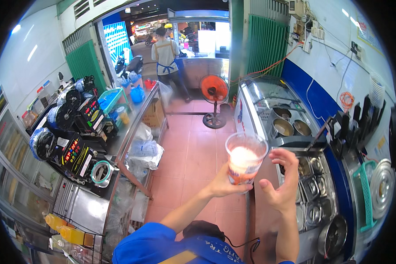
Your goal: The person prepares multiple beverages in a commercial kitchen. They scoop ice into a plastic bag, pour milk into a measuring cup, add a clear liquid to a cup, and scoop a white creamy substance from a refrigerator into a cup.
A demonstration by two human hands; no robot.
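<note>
My left hand (225, 185) grips a clear plastic cup (246, 165) around its lower side. Printed colours show on the cup's wall, and something pale or brightly lit is inside. No lid is visible on its wide rim. Just right of the cup, my right hand (280, 184) is raised with fingers curved and apart, holding nothing. Behind that hand is a steel counter with several lidded metal containers (312, 189).
Two cup sealing machines (74, 155) stand on the left counter. A red fan (214, 89) is on the tiled floor (198, 158) ahead. Several pots (282, 127) sit in a glass-sided case at right. A person in an apron (166, 54) stands near the doorway cart.
</note>
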